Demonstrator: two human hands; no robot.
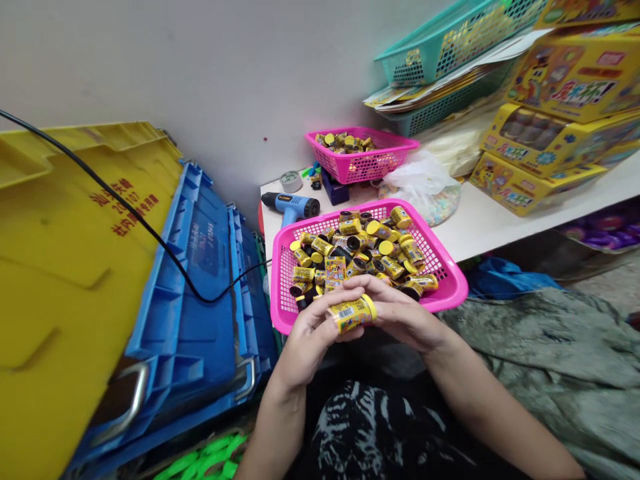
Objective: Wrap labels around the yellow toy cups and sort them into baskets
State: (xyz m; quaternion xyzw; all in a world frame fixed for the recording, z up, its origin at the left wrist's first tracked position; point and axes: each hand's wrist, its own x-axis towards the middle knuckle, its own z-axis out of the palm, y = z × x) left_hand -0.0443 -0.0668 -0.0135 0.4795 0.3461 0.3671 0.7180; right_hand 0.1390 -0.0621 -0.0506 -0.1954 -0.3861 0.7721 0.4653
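Note:
Both of my hands hold one small yellow jar [351, 315] with a printed label and a yellow lid, lying on its side in front of me. My left hand [314, 333] wraps its fingers round the label end. At the lid end, my right hand [397, 312] grips with fingers and thumb. Just beyond the hands is a pink basket [453, 283], heaped with many similar jars [379, 230], some showing yellow lids and some dark ends. The fingers partly cover the near rim of the basket.
A blue heat gun [293, 205] and a roll of tape [291, 181] lie on the white table [480, 230]. Behind is a second pink basket [345, 163] of jars. Yellow boxes [530, 150] are stacked right; blue crates [200, 293] and a black cable [150, 233] are left.

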